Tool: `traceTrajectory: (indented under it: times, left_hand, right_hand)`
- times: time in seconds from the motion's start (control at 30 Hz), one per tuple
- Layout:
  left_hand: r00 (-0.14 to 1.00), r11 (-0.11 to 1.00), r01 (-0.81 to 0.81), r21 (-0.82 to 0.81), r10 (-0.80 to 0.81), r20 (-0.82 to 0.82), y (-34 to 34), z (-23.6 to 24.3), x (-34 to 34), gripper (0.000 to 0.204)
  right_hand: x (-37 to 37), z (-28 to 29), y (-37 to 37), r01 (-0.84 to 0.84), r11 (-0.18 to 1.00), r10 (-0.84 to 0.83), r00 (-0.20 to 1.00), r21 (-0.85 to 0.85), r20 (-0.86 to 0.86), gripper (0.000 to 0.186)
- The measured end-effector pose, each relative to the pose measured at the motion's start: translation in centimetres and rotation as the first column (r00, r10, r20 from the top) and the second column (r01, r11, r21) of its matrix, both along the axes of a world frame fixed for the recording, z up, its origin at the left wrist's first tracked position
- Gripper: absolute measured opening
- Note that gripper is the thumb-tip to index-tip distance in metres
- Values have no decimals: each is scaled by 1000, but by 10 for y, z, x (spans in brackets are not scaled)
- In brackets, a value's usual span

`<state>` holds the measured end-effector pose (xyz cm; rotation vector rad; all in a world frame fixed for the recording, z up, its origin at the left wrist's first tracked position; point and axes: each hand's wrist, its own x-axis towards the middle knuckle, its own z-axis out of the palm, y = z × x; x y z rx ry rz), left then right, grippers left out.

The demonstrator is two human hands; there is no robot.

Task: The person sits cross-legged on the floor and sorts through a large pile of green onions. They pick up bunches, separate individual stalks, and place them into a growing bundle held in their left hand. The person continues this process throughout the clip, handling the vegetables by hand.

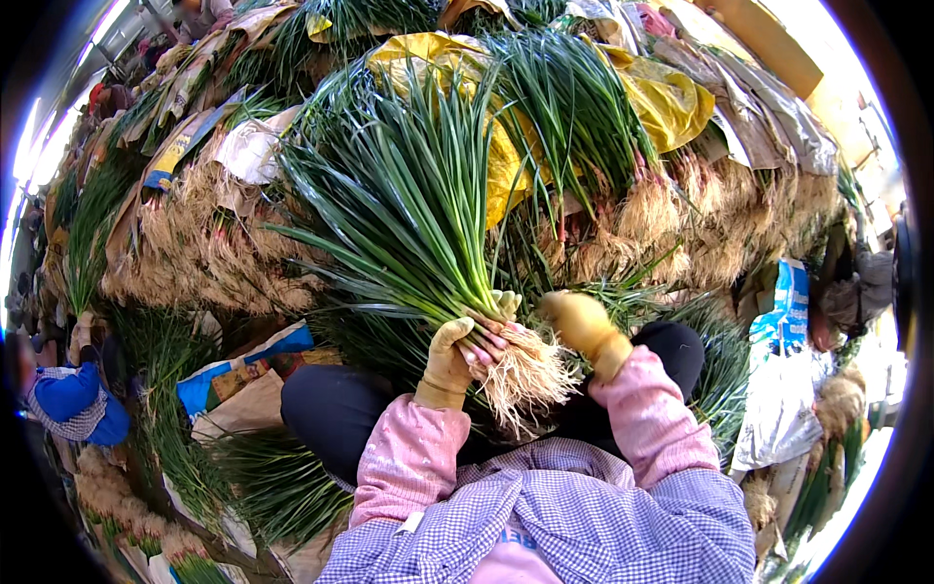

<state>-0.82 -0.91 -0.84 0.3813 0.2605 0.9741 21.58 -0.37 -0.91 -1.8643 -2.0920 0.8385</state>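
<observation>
A thick bunch of green onions (pixel 420 200) stands tilted in front of me, its long leaves fanning up and to the left. My left hand (pixel 449 362), in a pale yellow glove, is closed round its pinkish-white bases. Dry, straw-coloured roots (pixel 530 378) hang out below that grip, toward my lap. Just right of the roots is my right hand (pixel 584 329), gloved in the same yellow. Motion smears its fingers, so whether they touch the roots or hold anything does not show.
Ahead lies a long heap of green onions (pixel 662 219), roots facing me, partly covered by yellow sheeting (pixel 666 97). Loose green onions (pixel 277 477) lie at my left beside a blue-and-brown sack (pixel 248 375). A white-and-blue sack (pixel 778 389) is at right. A person in blue (pixel 83 404) works far left.
</observation>
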Motion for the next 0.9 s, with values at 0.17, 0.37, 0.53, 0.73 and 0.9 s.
traceTrajectory:
  times: [0.17,0.37,0.53,0.73,0.9]
  left_hand:
    - [989,998,-14,-68,23,144,-7,2,2,65]
    - [989,988,-144,-57,145,5,-11,7,-3,50]
    - [977,983,-115,-144,138,162,-10,-46,-7,47]
    - [887,997,-75,-28,80,455,-28,6,9,56]
    - [939,991,-111,-73,129,319,-35,10,7,64]
  right_hand:
    - [-25,18,26,191,911,-413,481,-367,-774,29]
    - [-79,-2,37,-36,811,-585,-69,-584,-808,17]
    - [-87,-10,19,-97,793,-598,-316,-601,-737,22]
    - [-74,-32,57,143,776,-458,-543,-615,-704,15]
    - [-97,-3,49,-441,796,-586,-390,-415,-710,29]
